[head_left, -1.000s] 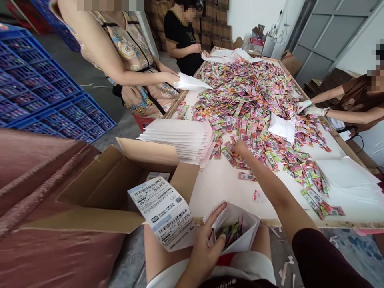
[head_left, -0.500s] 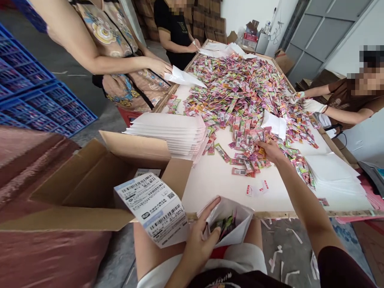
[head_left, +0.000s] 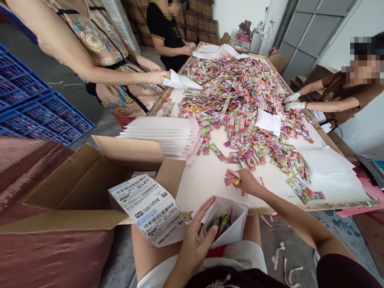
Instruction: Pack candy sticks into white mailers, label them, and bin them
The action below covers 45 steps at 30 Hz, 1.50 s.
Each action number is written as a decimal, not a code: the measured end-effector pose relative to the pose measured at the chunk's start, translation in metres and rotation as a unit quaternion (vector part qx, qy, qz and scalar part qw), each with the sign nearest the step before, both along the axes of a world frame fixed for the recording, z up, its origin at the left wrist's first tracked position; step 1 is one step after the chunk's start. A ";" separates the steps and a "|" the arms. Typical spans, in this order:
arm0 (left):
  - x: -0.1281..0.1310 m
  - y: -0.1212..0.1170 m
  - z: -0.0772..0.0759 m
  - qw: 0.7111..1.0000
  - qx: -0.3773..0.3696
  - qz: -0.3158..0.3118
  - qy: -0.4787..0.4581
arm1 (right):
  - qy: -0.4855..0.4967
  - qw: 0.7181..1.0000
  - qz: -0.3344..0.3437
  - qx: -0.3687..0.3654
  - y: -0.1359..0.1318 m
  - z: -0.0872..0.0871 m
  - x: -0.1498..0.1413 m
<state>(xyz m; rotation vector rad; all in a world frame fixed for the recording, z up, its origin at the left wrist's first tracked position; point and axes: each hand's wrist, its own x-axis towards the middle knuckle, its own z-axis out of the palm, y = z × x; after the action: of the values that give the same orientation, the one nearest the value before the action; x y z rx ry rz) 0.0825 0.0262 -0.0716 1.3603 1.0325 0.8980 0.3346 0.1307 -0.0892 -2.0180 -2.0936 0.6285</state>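
Right hand (head_left: 250,183) out over the near part of the white tabletop (head_left: 202,186), grip closed on a small bunch of sachets (head_left: 231,178), pink with a touch of orange at the fingers! Down at the lap, the left hand (head_left: 196,236) has its grip clamped on an open white envelope (head_left: 235,232), one finger stretched along the rim, and there are green and purple packets (head_left: 223,224) lying inside it.

Just beside that hand, a barcoded label sheet (head_left: 147,210) bends in front of the open cardboard box (head_left: 75,180); whether the hand pins it, can't tell. Behind the box, a stack of white mailers (head_left: 162,136); farther up, the great colourful heap (head_left: 234,86), a white pouch (head_left: 268,122) lying on it. Over on the right, more white envelopes (head_left: 328,168), and a co-worker's gloved hands (head_left: 294,105) at the heap's edge.
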 end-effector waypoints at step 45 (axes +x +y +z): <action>0.012 0.004 -0.001 1.000 0.014 0.001 0.019 | 0.183 0.902 -0.313 0.232 0.080 0.045 0.161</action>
<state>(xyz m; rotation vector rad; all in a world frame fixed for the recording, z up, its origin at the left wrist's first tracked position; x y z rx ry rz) 0.0940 0.0301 -0.0726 1.4039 1.0551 0.8941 0.4955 0.2109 -0.0443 -1.9293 -1.1366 0.3114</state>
